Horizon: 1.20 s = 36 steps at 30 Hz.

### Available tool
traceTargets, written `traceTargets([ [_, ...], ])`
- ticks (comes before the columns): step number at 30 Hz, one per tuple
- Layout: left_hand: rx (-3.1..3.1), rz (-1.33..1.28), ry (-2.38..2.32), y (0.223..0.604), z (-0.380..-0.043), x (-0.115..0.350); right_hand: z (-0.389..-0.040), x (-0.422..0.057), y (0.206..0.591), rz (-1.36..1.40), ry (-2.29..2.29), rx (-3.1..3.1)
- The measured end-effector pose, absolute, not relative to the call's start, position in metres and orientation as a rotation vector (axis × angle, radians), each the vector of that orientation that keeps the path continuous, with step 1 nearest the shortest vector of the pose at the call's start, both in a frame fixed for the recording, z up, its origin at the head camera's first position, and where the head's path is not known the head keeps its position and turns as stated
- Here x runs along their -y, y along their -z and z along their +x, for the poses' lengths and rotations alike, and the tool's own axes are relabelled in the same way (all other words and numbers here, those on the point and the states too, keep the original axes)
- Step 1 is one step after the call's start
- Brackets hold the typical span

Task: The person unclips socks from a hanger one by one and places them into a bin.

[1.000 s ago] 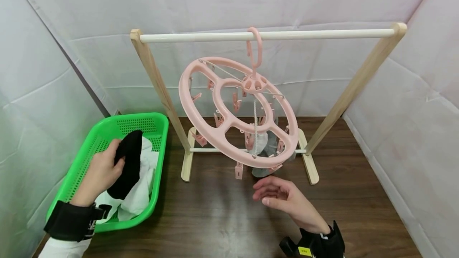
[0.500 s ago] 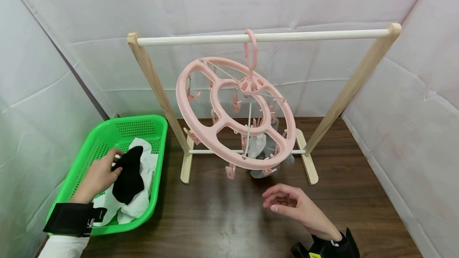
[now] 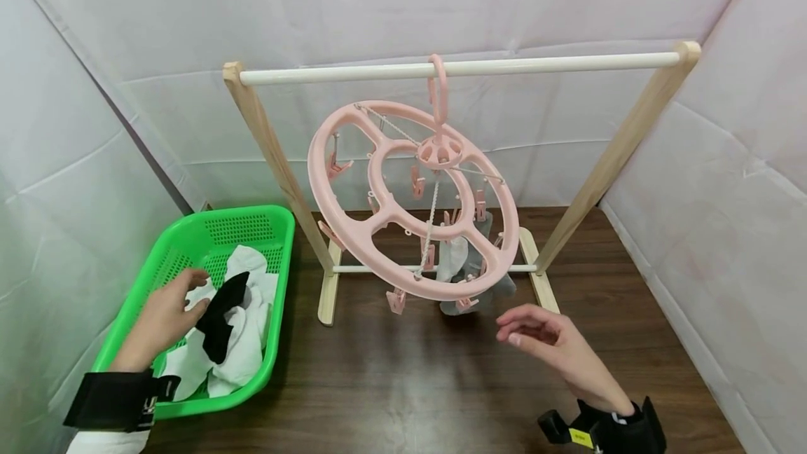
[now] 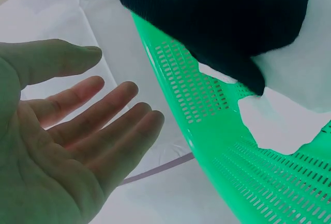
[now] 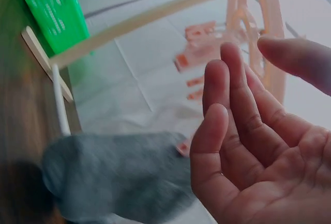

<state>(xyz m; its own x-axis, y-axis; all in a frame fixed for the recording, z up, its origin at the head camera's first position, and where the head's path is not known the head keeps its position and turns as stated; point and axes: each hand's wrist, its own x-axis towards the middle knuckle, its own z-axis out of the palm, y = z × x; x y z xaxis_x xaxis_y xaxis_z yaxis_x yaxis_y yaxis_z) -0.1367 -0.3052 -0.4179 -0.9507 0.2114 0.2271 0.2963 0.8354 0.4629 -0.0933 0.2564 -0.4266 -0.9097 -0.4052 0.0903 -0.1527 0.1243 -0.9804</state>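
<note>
My left hand (image 3: 160,317) is over the left side of the green basket (image 3: 285,293), fingers apart and holding nothing, as the left wrist view also shows. Beside its fingertips a black sock (image 3: 217,324) lies across white cloth pieces (image 3: 242,352) in the basket. In front of the rack, my empty right hand (image 3: 561,349) hovers with loosely bent fingers. A pink round clip hanger (image 3: 362,233) hangs tilted from the bar, its lower side toward the right hand. Clipped under that side are grey socks (image 5: 114,177) and a whitish piece (image 3: 451,258), partly hidden by the ring.
The rack has a white top bar (image 3: 536,66), a lower bar (image 3: 356,268) and slanted wooden legs (image 3: 621,153). Several pink clips (image 3: 396,300) dangle from the hanger. White sheet walls (image 3: 712,209) surround the dark wooden floor (image 3: 403,384).
My left hand has let go of the black sock, which now lies on the white cloth. My right hand has drifted right, away from the hanger. The hanger has turned slightly.
</note>
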Motion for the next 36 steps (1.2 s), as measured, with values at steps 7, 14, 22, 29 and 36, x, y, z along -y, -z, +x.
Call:
traceTargets([
  [7, 2.764, -0.503, 0.665, 0.456, -0.144, 0.312, -0.107, -0.274, 0.42, -0.501, 2.016, -2.298],
  [14, 2.708, -0.61, 0.738, 0.445, -0.131, 0.276, -0.122, -0.277, 0.418, -0.438, 2.066, -2.408],
  [22, 2.642, -0.756, 0.692, 0.405, -0.108, 0.21, -0.138, -0.266, 0.423, -0.437, 1.931, -2.502],
  [29, 2.66, -0.876, 0.805, 0.407, -0.108, 0.184, -0.151, -0.249, 0.427, -0.485, 1.909, -2.452],
  [36, 2.623, -0.956, 0.853, 0.414, -0.109, 0.159, -0.153, -0.232, 0.426, -0.623, 2.042, -2.325],
])
